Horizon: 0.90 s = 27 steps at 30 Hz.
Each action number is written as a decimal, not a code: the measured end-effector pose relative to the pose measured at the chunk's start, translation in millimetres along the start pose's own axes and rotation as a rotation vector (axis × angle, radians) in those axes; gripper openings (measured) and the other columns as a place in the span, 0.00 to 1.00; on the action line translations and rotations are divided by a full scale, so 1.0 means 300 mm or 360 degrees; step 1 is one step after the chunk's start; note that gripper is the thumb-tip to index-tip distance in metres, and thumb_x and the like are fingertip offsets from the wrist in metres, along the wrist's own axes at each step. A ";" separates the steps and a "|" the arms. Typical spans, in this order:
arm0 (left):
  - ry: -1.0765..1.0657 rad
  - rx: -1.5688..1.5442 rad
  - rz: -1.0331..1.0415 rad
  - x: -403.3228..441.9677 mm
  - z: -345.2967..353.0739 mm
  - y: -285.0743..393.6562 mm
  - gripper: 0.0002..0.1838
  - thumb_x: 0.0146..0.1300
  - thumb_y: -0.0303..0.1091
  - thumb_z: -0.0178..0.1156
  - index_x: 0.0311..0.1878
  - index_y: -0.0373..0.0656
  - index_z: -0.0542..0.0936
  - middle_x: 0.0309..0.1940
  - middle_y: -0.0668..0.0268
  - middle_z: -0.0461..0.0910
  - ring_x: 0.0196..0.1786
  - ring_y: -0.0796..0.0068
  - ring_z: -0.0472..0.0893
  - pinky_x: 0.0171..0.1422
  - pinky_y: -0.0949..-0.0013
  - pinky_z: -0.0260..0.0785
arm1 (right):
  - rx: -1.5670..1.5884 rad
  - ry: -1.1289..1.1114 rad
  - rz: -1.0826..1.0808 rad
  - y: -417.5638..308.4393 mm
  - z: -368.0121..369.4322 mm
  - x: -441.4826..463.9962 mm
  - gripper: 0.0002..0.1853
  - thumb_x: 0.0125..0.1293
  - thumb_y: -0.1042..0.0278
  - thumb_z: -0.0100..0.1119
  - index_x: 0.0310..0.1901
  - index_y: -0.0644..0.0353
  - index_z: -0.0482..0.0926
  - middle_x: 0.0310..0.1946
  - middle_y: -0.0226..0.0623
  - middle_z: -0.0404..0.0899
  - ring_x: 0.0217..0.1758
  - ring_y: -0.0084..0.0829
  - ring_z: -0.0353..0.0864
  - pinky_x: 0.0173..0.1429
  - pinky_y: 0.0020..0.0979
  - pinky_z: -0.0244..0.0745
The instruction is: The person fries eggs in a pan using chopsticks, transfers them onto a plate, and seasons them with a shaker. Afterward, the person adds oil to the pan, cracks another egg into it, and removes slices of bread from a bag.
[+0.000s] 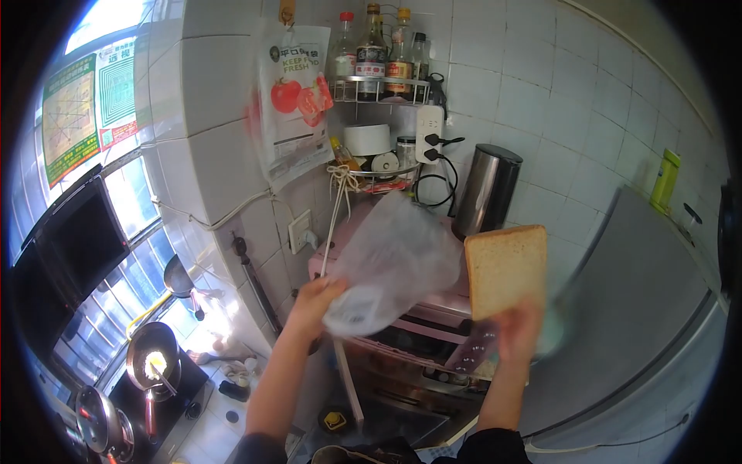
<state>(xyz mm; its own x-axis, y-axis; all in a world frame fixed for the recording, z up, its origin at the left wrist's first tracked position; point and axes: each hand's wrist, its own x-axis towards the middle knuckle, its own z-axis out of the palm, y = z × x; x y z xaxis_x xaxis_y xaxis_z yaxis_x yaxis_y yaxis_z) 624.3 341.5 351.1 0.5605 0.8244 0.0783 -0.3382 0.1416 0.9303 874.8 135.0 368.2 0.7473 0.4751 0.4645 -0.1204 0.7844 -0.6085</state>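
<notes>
My left hand (315, 303) grips a translucent plastic bag (402, 251), its fingers closed at the bag's lower left end. A slice of bread (506, 271) stands upright in my right hand (519, 329), pinched at its lower edge. That hand is slightly blurred. Behind both hands is a pink oven (433, 305), partly covered by the bag. Just below the bread lies a purple printed wrapper (473, 348), whose contents I cannot make out.
At left, a frying pan (153, 348) with egg in it sits on the stove beside a lidded pot (97, 421). A steel cylinder (488, 189) stands on the oven. Sauce bottles (371, 54) fill the corner rack (379, 89). A grey fridge (618, 309) borders the right side.
</notes>
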 end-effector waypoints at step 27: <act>0.0102 -0.1016 0.0068 -0.574 -0.183 -0.152 0.35 0.65 0.57 0.42 0.66 0.41 0.55 0.62 0.57 0.62 0.62 0.63 0.65 0.65 0.59 0.59 | -0.1253 -0.2011 0.0011 0.391 0.472 -0.527 0.46 0.48 0.51 0.68 0.63 0.63 0.53 0.59 0.54 0.55 0.61 0.49 0.59 0.62 0.42 0.57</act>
<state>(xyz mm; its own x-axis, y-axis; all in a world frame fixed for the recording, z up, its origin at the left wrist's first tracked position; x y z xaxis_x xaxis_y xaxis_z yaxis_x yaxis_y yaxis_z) 501.8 223.3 275.5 0.4970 0.8649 0.0703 -0.7535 0.3901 0.5292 649.9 208.4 314.6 -0.3486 0.8240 0.4466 0.5616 0.5651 -0.6043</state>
